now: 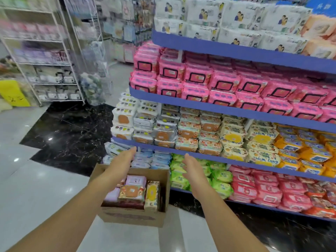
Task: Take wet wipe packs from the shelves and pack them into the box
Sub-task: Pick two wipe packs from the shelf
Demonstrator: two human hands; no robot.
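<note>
A brown cardboard box (132, 216) stands open on the floor in front of the shelves, holding several wet wipe packs: an orange-lidded pack (131, 192), a yellow one on edge (152, 195), a lilac one (136, 180). My left hand (122, 161) reaches forward above the box, fingers apart, holding nothing. My right hand (193, 168) is stretched out beside it, open and empty, in front of the green packs (220, 179) on the bottom shelf. Light blue packs (152, 160) lie just beyond both hands.
Blue shelves (200, 106) rise to the right, stacked with pink packs (223, 84), white packs (203, 15), yellow and orange packs (261, 140). White wire racks (45, 70) stand at the left. The floor is glossy white and black marble.
</note>
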